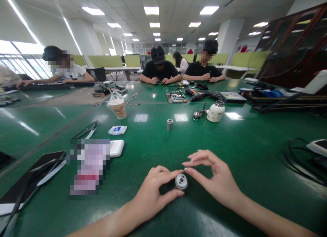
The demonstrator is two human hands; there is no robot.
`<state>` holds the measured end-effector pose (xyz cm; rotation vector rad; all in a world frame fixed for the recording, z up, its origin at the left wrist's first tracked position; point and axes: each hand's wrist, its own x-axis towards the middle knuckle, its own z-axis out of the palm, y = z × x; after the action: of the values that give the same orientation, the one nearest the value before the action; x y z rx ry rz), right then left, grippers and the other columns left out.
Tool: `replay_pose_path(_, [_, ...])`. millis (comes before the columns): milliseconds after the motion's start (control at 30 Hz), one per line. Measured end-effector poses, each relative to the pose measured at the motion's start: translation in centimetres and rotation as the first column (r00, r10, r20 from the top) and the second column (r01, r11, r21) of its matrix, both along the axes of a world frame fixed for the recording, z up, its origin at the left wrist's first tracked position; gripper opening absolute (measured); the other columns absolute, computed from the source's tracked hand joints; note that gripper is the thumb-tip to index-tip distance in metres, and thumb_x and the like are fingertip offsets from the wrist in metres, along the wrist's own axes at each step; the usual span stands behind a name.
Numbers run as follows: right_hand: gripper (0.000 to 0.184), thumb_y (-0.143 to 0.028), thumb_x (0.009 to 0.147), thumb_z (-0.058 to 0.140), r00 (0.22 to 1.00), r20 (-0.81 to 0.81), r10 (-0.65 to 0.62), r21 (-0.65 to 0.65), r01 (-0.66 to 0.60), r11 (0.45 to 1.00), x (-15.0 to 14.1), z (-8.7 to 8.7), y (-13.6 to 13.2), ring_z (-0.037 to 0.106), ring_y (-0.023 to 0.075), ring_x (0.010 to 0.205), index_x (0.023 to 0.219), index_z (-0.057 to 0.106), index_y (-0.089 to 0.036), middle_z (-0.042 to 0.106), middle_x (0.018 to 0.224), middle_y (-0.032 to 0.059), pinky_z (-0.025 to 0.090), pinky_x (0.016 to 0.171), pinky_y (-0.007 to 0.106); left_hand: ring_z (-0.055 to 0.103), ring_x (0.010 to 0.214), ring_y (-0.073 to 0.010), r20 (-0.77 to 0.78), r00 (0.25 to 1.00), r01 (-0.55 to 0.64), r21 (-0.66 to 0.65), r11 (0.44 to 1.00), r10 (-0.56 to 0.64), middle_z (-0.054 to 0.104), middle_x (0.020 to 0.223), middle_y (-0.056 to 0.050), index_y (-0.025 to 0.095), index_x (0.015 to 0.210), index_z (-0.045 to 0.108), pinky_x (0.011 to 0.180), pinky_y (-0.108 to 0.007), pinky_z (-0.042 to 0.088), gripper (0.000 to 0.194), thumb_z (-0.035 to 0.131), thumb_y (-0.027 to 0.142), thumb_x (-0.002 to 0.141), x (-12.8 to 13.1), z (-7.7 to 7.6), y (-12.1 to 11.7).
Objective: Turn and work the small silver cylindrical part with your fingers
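A short silver metal cylinder [181,182], with a raised hub and small dark holes on its top face, stands on the green table. My left hand [155,187] reaches around it from the left, forefinger along its far side and thumb at its near side. Just beyond the cylinder, my right hand [214,174] has its thumb and fingertips brought together in a pinch. Something tiny and dark may be between them, too small to name. A second metal cylinder [169,124] of similar look stands upright farther off, touched by neither hand.
Left lie a white case [117,148], a small packet [117,130], a blurred-out device and cables. A plastic cup [119,108] stands beyond them. Farther right are a white jar [216,111], metal parts [199,113], a circuit board [176,96] and power drills. Several people sit across.
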<state>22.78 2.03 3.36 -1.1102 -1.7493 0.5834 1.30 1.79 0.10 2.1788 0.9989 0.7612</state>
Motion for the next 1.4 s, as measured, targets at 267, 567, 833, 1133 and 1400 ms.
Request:
replay_pose_path(267, [0.013,-0.036,0.081,0.069,0.941,0.295,-0.166,0.055,0.156,0.986,5.6,-2.8,6.2,0.070,0.0277,0.087,0.080,0.069,-0.022,0.077,0.086,0.0034,0.044,0.090,0.051,0.058,0.099,-0.0226,-0.014,1.000,-0.005,-0.011,1.000,0.005,0.072,0.109,-0.002,0.033,0.130,0.059,0.089,-0.037,0.045,0.048,0.072,0.035,0.084,0.1,0.3,0.1])
replay_pose_path(567, [0.010,-0.033,0.080,0.073,0.989,0.143,-0.032,0.022,0.030,0.999,1.8,-0.6,1.8,0.067,0.0259,0.102,0.084,0.067,-0.025,0.077,0.087,0.0005,0.035,0.105,0.051,0.058,0.099,-0.0225,-0.005,1.000,-0.006,0.000,1.000,0.006,0.070,0.107,-0.003,0.035,0.130,0.058,0.089,-0.036,0.045,0.048,0.072,0.035,0.084,-0.1,-0.1,0.0])
replay_pose_path(833, [0.010,-0.022,0.080,0.074,0.977,0.162,0.136,0.034,-0.144,0.989,-0.4,-0.8,-0.7,0.065,0.0235,0.100,0.084,0.067,-0.028,0.073,0.087,-0.0017,0.037,0.101,0.052,0.057,0.098,-0.0214,0.009,1.000,0.015,0.015,1.000,-0.016,0.071,0.109,0.001,0.038,0.127,0.059,0.087,-0.035,0.045,0.042,0.069,0.037,0.086,0.1,0.1,0.1])
replay_pose_path(1133, [0.013,-0.017,0.084,0.066,0.985,0.153,0.075,0.172,-0.101,0.980,-0.3,-0.9,-0.7,0.066,0.0184,0.080,0.090,0.059,-0.026,0.065,0.068,-0.0057,0.035,0.102,0.049,0.058,0.098,-0.0223,0.019,1.000,0.000,0.004,1.000,0.000,0.071,0.107,-0.001,0.036,0.128,0.059,0.087,-0.036,0.045,0.045,0.071,0.036,0.085,0.0,-0.1,0.0])
replay_pose_path(1400, [0.019,-0.021,0.086,0.060,0.980,0.147,0.137,-0.029,-0.134,0.991,-0.2,-0.8,-1.3,0.060,0.0213,0.100,0.103,0.053,-0.025,0.063,0.101,0.0036,0.049,0.087,0.039,0.058,0.098,-0.0223,0.038,0.999,0.004,0.002,1.000,-0.004,0.070,0.107,-0.001,0.038,0.128,0.059,0.087,-0.037,0.045,0.045,0.071,0.035,0.085,0.0,-0.3,0.0])
